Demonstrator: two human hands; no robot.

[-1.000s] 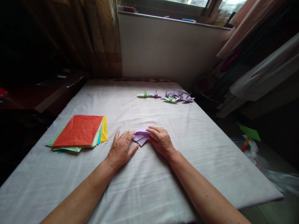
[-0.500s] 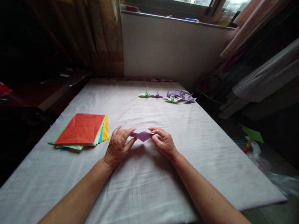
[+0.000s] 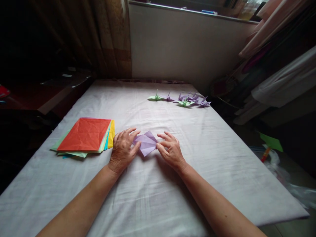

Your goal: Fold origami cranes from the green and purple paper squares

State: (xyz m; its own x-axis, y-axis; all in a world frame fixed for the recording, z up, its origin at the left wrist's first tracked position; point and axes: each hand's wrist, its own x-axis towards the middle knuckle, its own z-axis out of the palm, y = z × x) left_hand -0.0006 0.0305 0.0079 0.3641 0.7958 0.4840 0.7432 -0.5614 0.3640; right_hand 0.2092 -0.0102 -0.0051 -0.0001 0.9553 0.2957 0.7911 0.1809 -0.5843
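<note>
A creased, folded piece of purple origami paper (image 3: 147,143) lies between my two hands, its diamond-shaped face turned up. My left hand (image 3: 123,148) grips its left corner, thumb on top and the other fingers behind. At the right corner, my right hand (image 3: 171,148) pinches the paper between thumb and index finger, with the other fingers raised. Just left of my left hand is a stack of coloured paper squares, topped by a red sheet (image 3: 85,134); green, blue and yellow edges show under it.
Several folded paper cranes, purple (image 3: 194,98) and green (image 3: 156,97), stand at the far side of the table (image 3: 217,171), which has a pale cloth. Clothes (image 3: 286,82) hang at the right. A green piece (image 3: 271,142) and plastic bags are beyond the right edge.
The purple paper has turned from nearly edge-on to showing a wider diamond face. My hands have shifted slightly with it, and the camera view has tilted down a little.
</note>
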